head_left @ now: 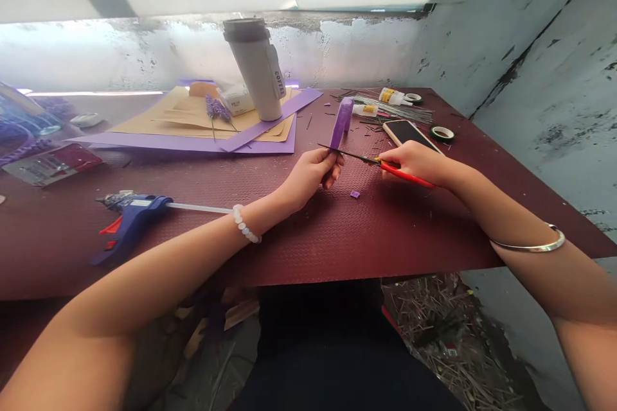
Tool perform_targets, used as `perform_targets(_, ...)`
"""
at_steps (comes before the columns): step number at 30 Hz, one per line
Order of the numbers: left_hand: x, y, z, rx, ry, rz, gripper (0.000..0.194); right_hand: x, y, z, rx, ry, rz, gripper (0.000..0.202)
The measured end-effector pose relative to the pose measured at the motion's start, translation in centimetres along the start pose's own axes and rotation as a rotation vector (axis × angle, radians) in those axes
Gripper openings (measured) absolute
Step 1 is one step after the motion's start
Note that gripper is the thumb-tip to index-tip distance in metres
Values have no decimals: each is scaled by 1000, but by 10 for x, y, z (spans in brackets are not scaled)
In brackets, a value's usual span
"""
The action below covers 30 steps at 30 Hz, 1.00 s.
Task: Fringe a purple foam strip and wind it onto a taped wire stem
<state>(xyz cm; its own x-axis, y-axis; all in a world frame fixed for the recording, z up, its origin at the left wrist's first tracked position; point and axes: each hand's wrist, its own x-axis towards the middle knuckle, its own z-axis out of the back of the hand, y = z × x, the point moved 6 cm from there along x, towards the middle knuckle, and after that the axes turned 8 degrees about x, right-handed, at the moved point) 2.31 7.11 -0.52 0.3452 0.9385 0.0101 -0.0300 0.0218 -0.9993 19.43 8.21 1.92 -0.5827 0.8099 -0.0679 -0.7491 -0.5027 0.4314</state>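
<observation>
Pinched in my left hand [315,173] is a purple paper strip [340,122], which stands up above the fingers and curls over at its top. My right hand [409,160] is closed round red-handled scissors [407,174]. Their dark blades point left and reach the lower end of the strip, right at my left fingertips. Whether the blades are fully closed is too small to tell. On the table just below the blades lies a small purple scrap [355,194].
A blue glue gun [139,221] lies left of my left forearm. Behind stand a coffee cup [255,70] and brown and purple paper sheets [159,119]. Right of centre are a phone [407,133], wire stems [409,113], glue bottles [393,96] and a tape roll [442,133].
</observation>
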Motion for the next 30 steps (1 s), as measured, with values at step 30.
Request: perform_targets(30,2,-2,7,-23,-115,-42,35,-3,-7,4,-92,-148,-158,63)
